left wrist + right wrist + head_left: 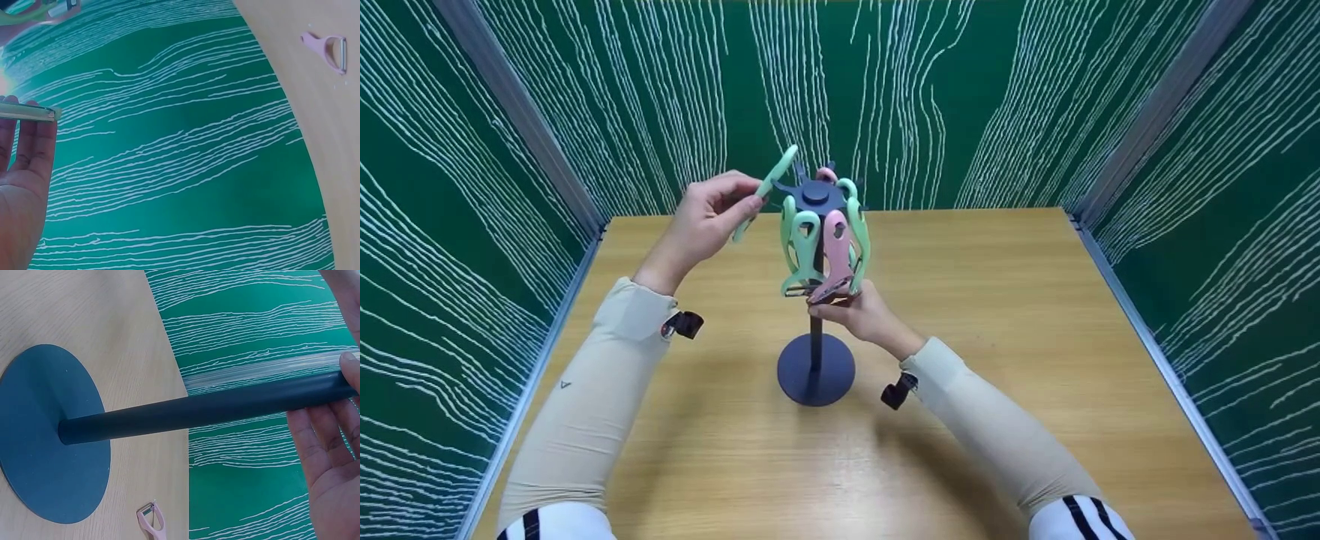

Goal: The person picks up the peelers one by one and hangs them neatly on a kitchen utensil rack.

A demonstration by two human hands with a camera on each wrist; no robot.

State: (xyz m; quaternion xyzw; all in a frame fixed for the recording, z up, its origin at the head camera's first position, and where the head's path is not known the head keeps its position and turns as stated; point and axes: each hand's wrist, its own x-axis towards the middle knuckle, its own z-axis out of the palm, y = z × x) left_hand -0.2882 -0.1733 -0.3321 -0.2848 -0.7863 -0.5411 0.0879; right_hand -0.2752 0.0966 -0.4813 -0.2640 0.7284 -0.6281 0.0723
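Observation:
My left hand (706,216) pinches a light green peeler (774,177) by the upper left of a dark stand (789,386). The peeler's top end is close to a hook of the stand; whether they touch I cannot tell. In the left wrist view, this peeler (29,112) lies edge-on across the fingers. Below the hanging peelers, my right hand (871,315) grips the stand's pole (225,405), thumb on one side and fingers on the other. Several green peelers (805,244) and a pink peeler (837,238) hang from the hooked top (815,195); another pink one is partly hidden behind.
A pink peeler (323,49) lies on the table in the left wrist view; a pink peeler (152,522) also appears there in the right wrist view. The wooden table (997,337) has green, white-lined walls (885,97) on its back and sides.

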